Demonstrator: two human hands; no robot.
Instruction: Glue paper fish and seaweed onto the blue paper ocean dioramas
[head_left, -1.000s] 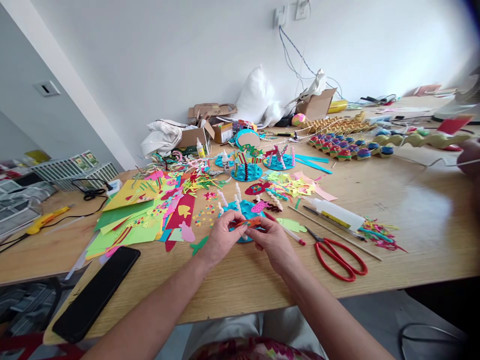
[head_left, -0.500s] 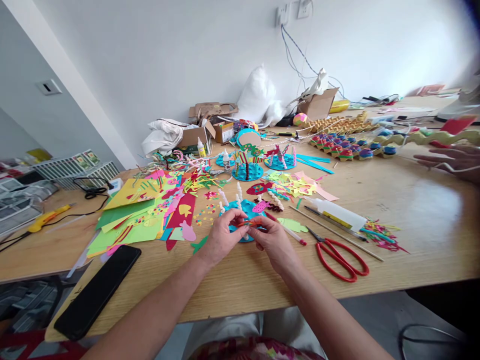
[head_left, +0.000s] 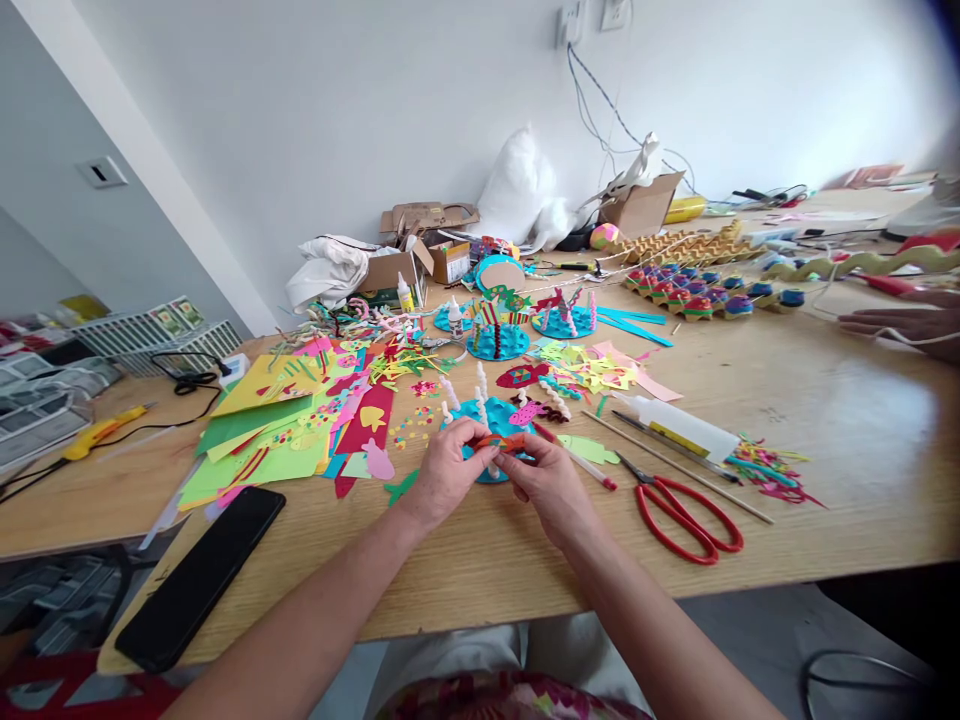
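Between both hands, an orange paper fish with coloured patches is pinched at its two ends. My left hand has the left end between thumb and fingers; my right hand grips the right end. Just behind and partly below them lies a round blue base with white twisted stems standing on it. A pink spotted paper fish is at the base's right edge. Farther back lies a dark red paper fish. The fingers hide part of the base.
Red-handled scissors, a wooden stick and a white glue bottle lie to the right. Coloured paper sheets and a black phone are at left. Finished-looking blue bases stand behind. Another person's hand rests at far right.
The orange paper fish has turned so more of its patterned face shows; both hands keep their pinch. The view has shifted slightly. At far right, the other person's hand has lowered toward the table.
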